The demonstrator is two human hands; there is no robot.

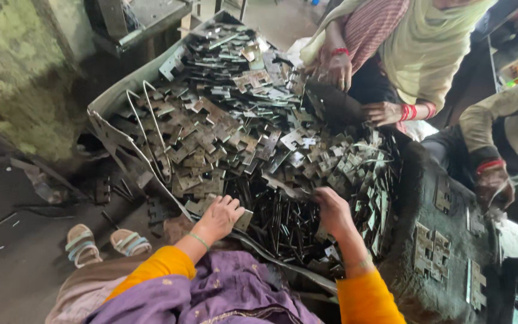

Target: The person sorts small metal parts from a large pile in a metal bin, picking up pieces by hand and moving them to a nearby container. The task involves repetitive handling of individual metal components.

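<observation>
Sandalled feet [106, 244] on floor far left. Left hand [220, 217] curled, fingers resting on flat metal plates [211, 138] at tray [115, 96] edge; grip unclear. Right hand [333, 210] fingers bent down into dark pins [277, 225] beside hinge pieces [355, 168]; hold cannot be told. Co-worker's hands [361, 90] upper right, assembled hinges [433, 249] on dark cloth right.

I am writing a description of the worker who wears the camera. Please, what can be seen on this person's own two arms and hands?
Both arms have bright orange sleeves that end above the wrist, over purple cloth with small gold dots. The left hand is bare, with a thin green bangle on its wrist. The right hand is also bare; a faint thin band seems to cross its forearm. No gloves.
</observation>
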